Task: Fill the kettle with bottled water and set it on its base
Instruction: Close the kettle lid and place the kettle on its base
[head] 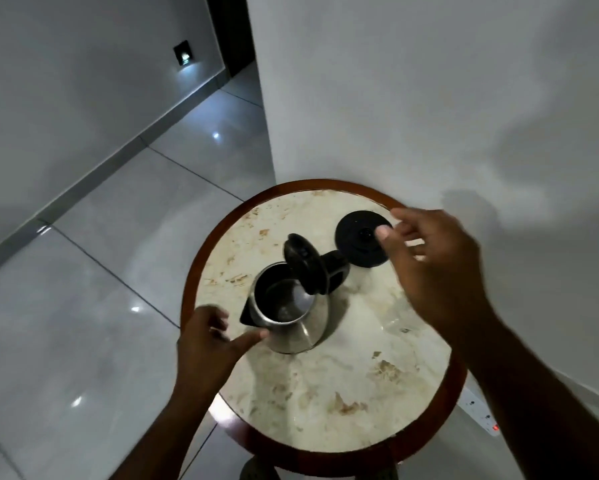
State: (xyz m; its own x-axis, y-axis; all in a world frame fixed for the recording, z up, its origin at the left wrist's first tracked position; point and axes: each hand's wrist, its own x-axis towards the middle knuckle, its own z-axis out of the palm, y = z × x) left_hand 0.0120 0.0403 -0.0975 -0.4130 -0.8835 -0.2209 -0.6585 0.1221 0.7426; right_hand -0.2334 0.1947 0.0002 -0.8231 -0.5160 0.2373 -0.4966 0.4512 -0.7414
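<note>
A steel kettle (291, 317) with a black handle stands on the round marble table (326, 393), its black lid (303, 263) hinged open and the inside looking dark. Its black round base (358, 242) lies on the table behind it to the right, apart from the kettle. My left hand (211, 344) rests at the table's left edge, thumb touching the kettle's lower side near the spout, fingers apart. My right hand (433, 268) hovers over the table right of the kettle, fingers spread, partly covering the base. No bottle is in view.
The table has a dark wooden rim (201, 251) and stands against a white wall corner. Glossy grey floor tiles stretch to the left. A white socket strip with a red light (481, 415) lies on the floor at the right.
</note>
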